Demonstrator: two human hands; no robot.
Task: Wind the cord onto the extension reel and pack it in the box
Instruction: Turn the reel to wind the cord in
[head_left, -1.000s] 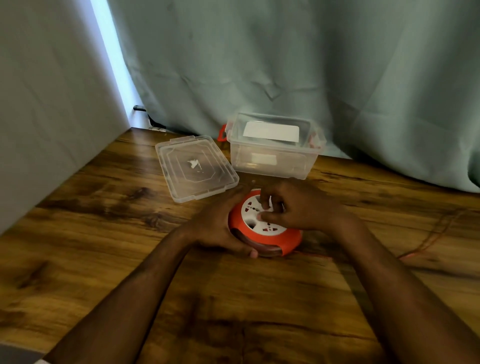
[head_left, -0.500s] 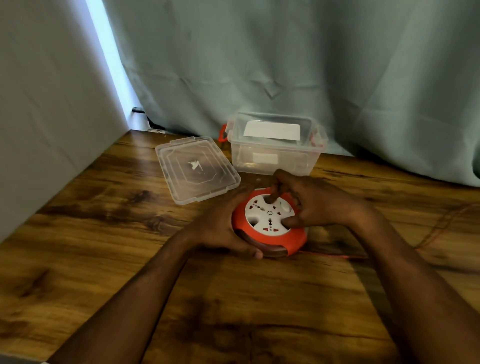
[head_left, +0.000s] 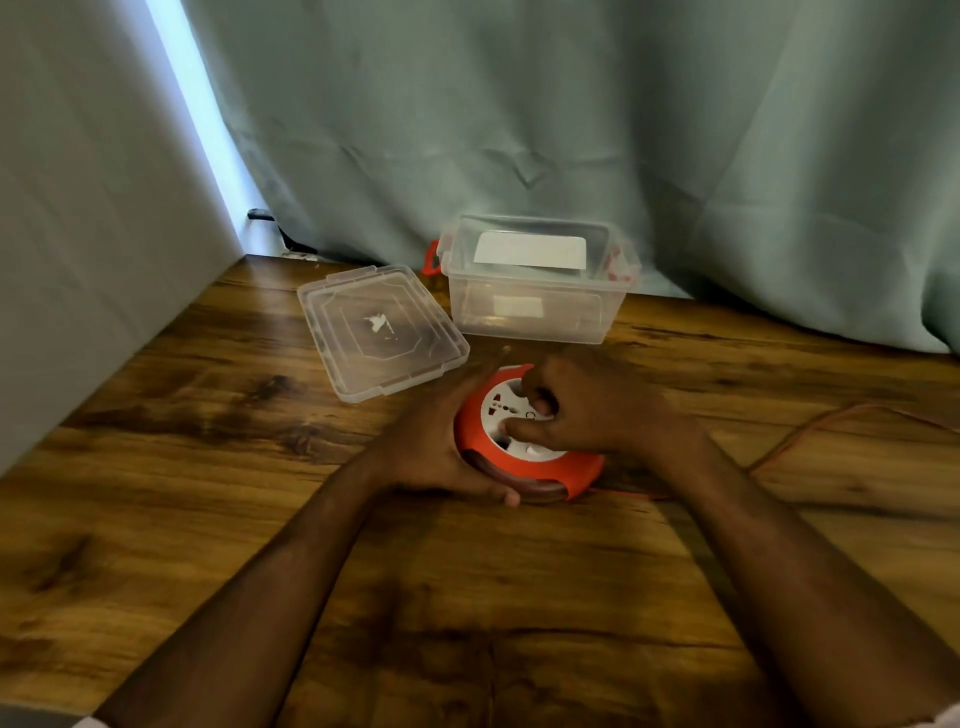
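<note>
Centre of frame: orange reel (head_left: 524, 447) lies flat on the wooden tabletop (head_left: 208, 467), white socket face up. Left hand (head_left: 431, 447) cups the reel's left rim, fingers curled round the edge, thumb tip showing at the lower front. Right hand (head_left: 582, 410) sits on the socket face, fingers bent and pinching something at the hub (a winding knob, most likely; the fingers hide it).

Cord (head_left: 810, 431): thin, reddish, leaves the reel's lower right side and runs out along the tabletop toward the right edge of the frame, with a loose bend. A good stretch looks unwound, so winding reads as mid-way, not near done.

Upper centre: clear plastic box (head_left: 530, 312), open, standing against the curtain (head_left: 571, 130). Its lid (head_left: 379, 327) lies flat just left of it, near the reel but apart.

Notes on doing this step well:
- Left hand should pin the casing so only the hub turns.
- Turn steadily; jerks could snag the bend in the cord.
- Watch the cord where it enters the reel for kinks.
- Keep the reel flat until the cord's end arrives, then lift toward the box.
</note>
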